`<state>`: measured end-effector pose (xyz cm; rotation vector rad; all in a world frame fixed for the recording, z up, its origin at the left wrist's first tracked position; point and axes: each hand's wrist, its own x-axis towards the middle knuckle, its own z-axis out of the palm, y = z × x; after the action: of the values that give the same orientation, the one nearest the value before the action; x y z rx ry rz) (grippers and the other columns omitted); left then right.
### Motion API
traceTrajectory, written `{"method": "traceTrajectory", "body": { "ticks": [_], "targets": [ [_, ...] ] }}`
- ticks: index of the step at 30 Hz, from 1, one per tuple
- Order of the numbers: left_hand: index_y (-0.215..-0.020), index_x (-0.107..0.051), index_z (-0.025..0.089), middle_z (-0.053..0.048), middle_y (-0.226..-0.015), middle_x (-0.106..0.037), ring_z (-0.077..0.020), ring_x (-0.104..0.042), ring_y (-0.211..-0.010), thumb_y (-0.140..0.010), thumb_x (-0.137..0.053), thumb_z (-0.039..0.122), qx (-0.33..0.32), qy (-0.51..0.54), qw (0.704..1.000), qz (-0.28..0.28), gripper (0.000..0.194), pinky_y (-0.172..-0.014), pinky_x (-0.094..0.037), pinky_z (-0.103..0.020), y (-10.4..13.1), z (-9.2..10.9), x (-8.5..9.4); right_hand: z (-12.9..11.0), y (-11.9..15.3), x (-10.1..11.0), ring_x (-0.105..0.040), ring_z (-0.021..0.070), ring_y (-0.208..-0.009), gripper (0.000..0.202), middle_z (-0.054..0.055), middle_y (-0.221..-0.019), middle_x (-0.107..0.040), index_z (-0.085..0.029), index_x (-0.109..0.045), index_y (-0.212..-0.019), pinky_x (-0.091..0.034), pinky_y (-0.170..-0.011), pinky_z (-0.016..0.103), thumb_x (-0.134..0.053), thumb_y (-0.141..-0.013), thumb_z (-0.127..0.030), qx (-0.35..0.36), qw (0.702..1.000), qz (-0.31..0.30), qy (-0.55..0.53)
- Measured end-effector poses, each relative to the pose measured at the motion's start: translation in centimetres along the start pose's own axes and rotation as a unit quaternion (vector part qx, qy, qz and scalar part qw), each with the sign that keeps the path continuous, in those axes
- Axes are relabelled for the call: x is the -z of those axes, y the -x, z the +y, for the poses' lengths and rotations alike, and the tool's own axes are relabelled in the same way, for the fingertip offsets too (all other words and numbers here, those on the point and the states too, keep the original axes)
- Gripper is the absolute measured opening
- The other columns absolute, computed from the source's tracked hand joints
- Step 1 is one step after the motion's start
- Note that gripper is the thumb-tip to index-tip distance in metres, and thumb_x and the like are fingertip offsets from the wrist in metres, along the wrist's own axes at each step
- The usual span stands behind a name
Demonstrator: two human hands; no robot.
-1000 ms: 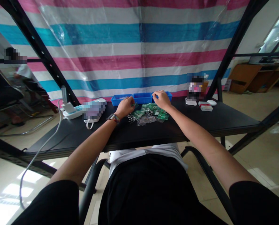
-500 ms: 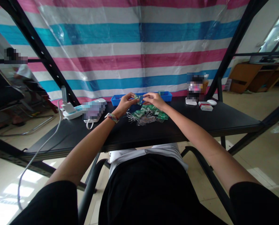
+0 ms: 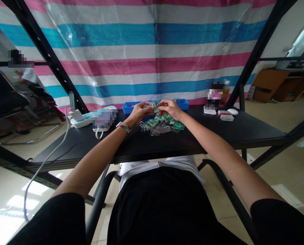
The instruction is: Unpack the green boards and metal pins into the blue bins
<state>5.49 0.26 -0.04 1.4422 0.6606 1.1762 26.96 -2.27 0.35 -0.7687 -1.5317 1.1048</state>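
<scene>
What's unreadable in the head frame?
- Small green piece between left hand and right hand: too small, fingers cover it.
- Blue tray contents: hidden behind hands.
- Items at and: blurred out.
- Green pile: parts too small to identify.

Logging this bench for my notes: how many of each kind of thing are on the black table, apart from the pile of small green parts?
Blue trays: 1 row, number of compartments unclear
White power strip: 1
White mouse-shaped item: 1
Red-and-white box: 1
Blurred-out items: 2
Total: 6
</scene>
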Motion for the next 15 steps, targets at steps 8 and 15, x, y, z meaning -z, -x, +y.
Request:
{"method": "traceTrajectory", "body": {
  "ticks": [8,15],
  "targets": [
    [-0.069,-0.051,0.023,0.001,-0.062,-0.054,-0.0154,-0.060,-0.060,-0.082,-0.086,0.055,0.016,-0.073,0.997,-0.001,0.050,-0.065,-0.059,-0.034,0.32,0.51,0.13,0.05,-0.02,-0.51,-0.073,0.0181,-0.065,0.029,-0.003,-0.078,-0.071,-0.024,-0.076,-0.088,-0.071,-0.072,0.038,-0.095,-0.072,-0.039,0.056,0.997,0.051,-0.002],
    [-0.079,-0.073,0.019,-0.011,-0.077,-0.074,-0.0255,-0.072,-0.072,-0.093,-0.063,0.065,0.095,-0.037,0.990,-0.099,0.049,-0.075,-0.062,-0.042,0.39,1.05,0.02,0.44,-0.47,0.23,-0.071,0.0210,-0.073,0.025,0.002,-0.082,-0.074,-0.024,-0.078,-0.087,-0.068,-0.070,0.040,-0.092,-0.078,-0.043,0.082,0.993,0.046,0.078]
  ]
}}
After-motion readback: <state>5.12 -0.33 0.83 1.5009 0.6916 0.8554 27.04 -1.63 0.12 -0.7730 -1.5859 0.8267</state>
